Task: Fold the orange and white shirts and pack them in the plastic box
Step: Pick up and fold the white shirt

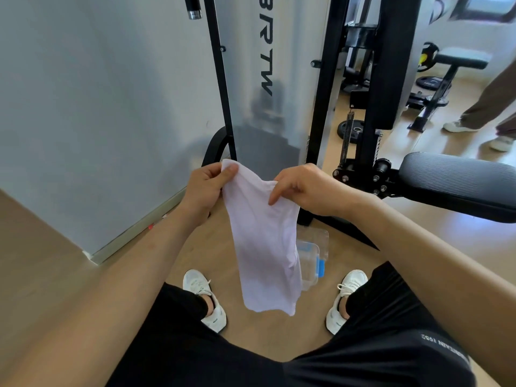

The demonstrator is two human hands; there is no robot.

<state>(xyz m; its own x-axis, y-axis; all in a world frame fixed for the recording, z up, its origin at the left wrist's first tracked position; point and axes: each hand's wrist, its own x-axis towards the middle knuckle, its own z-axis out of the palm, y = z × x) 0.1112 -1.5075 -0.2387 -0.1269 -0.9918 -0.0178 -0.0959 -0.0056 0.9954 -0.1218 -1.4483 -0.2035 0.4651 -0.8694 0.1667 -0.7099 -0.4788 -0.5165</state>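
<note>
A white shirt (265,247) hangs in front of me as a narrow folded strip, its lower end level with my shoes. My left hand (205,188) pinches its top left corner between thumb and fingers. My right hand (304,188) grips the top right edge. On the floor behind the shirt lies a clear plastic box (310,255) with a blue latch, partly hidden by the cloth. No orange shirt is in view.
I am seated, with my white shoes (205,297) on the wooden floor either side of the box. A black gym machine frame (321,121) stands ahead, with a padded bench (458,180) to the right. Another person's legs (491,107) are at the far right.
</note>
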